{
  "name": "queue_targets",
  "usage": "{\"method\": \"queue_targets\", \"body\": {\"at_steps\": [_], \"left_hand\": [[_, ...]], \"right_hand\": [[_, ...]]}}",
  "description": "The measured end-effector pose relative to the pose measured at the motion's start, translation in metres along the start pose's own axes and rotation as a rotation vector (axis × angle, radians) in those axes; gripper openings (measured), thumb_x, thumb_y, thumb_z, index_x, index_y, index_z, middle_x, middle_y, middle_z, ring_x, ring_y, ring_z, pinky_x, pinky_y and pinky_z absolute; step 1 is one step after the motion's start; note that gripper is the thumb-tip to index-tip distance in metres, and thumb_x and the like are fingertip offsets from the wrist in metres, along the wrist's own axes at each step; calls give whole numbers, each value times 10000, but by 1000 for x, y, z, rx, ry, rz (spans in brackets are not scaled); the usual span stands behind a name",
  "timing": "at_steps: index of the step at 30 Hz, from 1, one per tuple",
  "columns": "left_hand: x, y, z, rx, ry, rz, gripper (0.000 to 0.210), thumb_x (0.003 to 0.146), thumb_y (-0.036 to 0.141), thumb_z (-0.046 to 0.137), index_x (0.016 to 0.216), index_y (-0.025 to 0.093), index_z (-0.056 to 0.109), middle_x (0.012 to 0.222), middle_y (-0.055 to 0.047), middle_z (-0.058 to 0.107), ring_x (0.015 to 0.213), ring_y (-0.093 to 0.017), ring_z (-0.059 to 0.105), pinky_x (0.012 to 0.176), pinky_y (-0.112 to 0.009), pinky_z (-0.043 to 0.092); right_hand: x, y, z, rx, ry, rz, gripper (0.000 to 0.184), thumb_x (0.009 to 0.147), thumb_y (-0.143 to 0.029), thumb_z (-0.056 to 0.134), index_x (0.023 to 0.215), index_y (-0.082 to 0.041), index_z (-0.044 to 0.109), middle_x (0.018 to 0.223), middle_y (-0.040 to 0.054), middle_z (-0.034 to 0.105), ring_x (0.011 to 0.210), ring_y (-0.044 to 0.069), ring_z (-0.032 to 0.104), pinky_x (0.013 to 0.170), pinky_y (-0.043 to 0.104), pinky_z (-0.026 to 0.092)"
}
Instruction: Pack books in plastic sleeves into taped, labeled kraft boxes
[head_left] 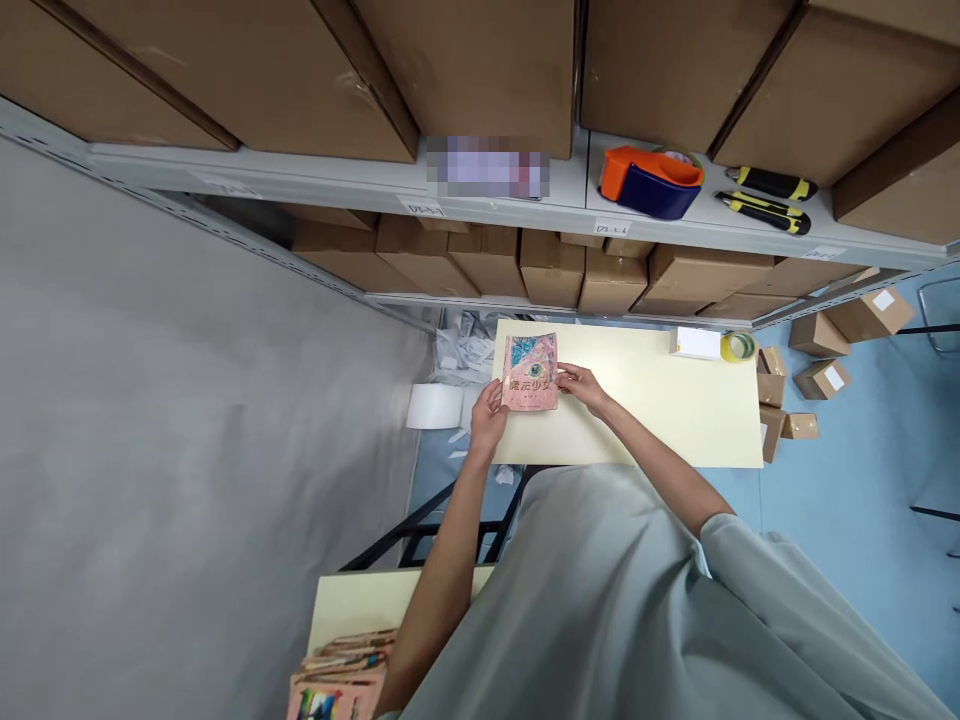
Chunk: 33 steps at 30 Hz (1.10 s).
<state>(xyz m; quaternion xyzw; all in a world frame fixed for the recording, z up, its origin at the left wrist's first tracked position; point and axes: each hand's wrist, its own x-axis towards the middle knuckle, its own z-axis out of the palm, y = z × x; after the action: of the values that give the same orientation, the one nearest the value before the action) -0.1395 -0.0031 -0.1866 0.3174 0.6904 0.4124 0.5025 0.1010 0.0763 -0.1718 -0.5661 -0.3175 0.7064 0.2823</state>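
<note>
A pink book (531, 374) with a blue picture and gold lettering on its cover is held over the left part of the pale yellow table (637, 410). My left hand (489, 415) grips its lower left edge, thumb towards the cover. At the right edge, my right hand (582, 388) has its fingers closed on the book's side. The cover faces up towards me, and the fingers under the book are hidden.
A shelf (570, 185) with cardboard boxes runs above the table, bearing an orange and blue tape dispenser (651, 182) and box cutters (769, 200). A white box (696, 343) and tape roll (739, 346) lie at the table's far right. More books (341, 680) are stacked lower left.
</note>
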Motion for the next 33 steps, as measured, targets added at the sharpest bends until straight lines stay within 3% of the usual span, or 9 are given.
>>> {"method": "queue_targets", "body": {"at_steps": [7, 15, 20, 24, 28, 33], "left_hand": [[62, -17, -8, 13, -46, -61, 750, 758, 30, 600, 1496, 162, 621, 1562, -186, 667, 1457, -307, 653, 1233, -485, 538], [100, -42, 5, -18, -30, -138, 759, 734, 53, 667, 1478, 192, 612, 1488, -179, 713, 1396, -329, 692, 1208, -540, 548], [90, -55, 4, -12, -11, -167, 685, 786, 96, 696, 1457, 198, 610, 1508, -183, 683, 1300, -315, 739, 1179, -526, 565], [71, -64, -14, 152, 53, -114, 584, 832, 171, 678, 1414, 192, 632, 1519, -189, 653, 1278, -299, 732, 1082, -444, 614], [46, -82, -44, 441, 109, -127, 479, 852, 314, 724, 1310, 182, 676, 1361, -174, 724, 1017, -261, 766, 1027, -440, 610], [15, -97, -63, 569, 56, -248, 287, 884, 407, 708, 1081, 198, 720, 1050, -126, 804, 867, -268, 757, 995, -448, 588]], "right_hand": [[46, 3, 25, 46, 94, 59, 458, 782, -173, 789, 1239, -206, 793, 1035, 25, 858, 887, 143, 734, 900, 292, 584], [53, 19, 22, 60, 152, 82, 431, 840, -270, 804, 1268, -251, 762, 1359, 68, 806, 1126, 209, 776, 1045, 382, 589], [25, 39, -1, 27, 192, 93, 400, 876, -384, 789, 1249, -242, 764, 1375, 104, 799, 1148, 230, 791, 1057, 402, 597], [-20, 59, -34, -311, 446, 110, 369, 882, -478, 744, 1154, -230, 777, 1149, 99, 855, 1034, 245, 800, 939, 387, 633], [-70, 77, -67, -504, 687, 179, 361, 869, -521, 710, 1071, -222, 726, 1091, 115, 828, 1008, 265, 760, 952, 402, 603], [-93, 94, -73, -661, 759, 258, 373, 852, -496, 768, 1057, -198, 678, 1081, 131, 773, 961, 270, 734, 944, 394, 571]]}}
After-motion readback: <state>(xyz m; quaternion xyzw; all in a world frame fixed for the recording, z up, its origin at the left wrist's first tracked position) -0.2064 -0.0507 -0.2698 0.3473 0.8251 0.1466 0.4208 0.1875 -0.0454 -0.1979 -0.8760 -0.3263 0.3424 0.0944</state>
